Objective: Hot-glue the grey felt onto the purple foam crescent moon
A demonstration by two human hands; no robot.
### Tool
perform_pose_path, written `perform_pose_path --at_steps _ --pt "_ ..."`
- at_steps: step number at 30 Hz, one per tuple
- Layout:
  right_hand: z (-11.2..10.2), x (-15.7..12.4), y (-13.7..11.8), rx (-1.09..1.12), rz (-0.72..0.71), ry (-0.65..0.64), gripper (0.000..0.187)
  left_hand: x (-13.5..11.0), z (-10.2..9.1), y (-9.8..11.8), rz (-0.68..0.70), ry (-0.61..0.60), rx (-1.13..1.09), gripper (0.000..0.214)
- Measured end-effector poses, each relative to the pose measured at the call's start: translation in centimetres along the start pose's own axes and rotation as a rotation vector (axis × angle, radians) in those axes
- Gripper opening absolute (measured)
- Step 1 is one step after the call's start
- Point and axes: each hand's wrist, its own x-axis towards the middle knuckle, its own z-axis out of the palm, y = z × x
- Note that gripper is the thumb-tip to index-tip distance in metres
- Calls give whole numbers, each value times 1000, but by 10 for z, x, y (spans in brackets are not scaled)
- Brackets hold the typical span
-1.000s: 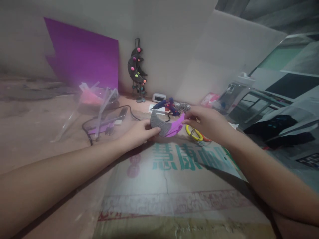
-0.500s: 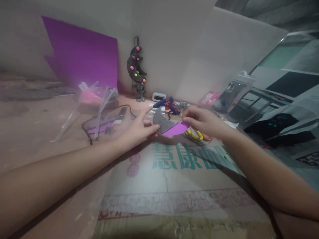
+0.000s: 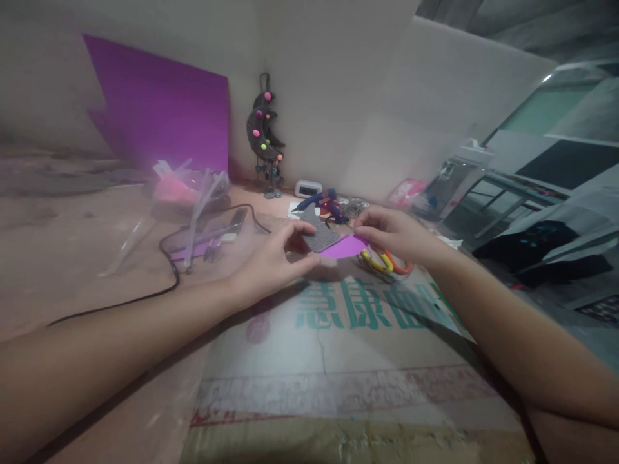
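Observation:
Both hands hold a flat crescent-shaped piece, grey (image 3: 319, 238) at its left end and purple (image 3: 344, 247) at its right. My left hand (image 3: 271, 261) pinches the grey end between thumb and fingers. My right hand (image 3: 394, 233) pinches the purple end. The piece hovers just above a flattened cardboard sheet (image 3: 338, 361) printed with green characters. A blue glue gun (image 3: 323, 202) lies just behind the piece.
Yellow and orange handled scissors (image 3: 384, 263) lie under my right hand. A black cable (image 3: 164, 264) runs across the floor to the left. A plastic bag with pink contents (image 3: 186, 187), a purple sheet (image 3: 164, 116) and a decorated dark moon ornament (image 3: 265, 132) stand by the wall.
The crescent piece has been turned from tilted upright to nearly flat and lifted slightly away. My left fingers shifted along its grey end. The view moved a little, showing more cable.

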Motion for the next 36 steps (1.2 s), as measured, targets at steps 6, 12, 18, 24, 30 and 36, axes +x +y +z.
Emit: perform_pose_path --at_steps 6,12,18,24,30,36 --pt "1 0 2 2 -36 -30 21 1 -1 -2 1 8 19 31" --pt "-2 1 6 5 -42 -46 24 0 -1 -1 -10 -8 1 29" --pt "-9 4 12 33 -28 -90 27 0 -1 -2 -4 -12 -8 27" --pt "-18 4 15 -39 -15 -135 29 -1 -2 0 -1 -27 -3 27" --pt "-16 6 21 -95 -40 -175 29 -2 0 7 17 -38 -2 24" --pt "0 9 30 -200 -44 -184 25 3 -4 -1 -95 -332 130 19"
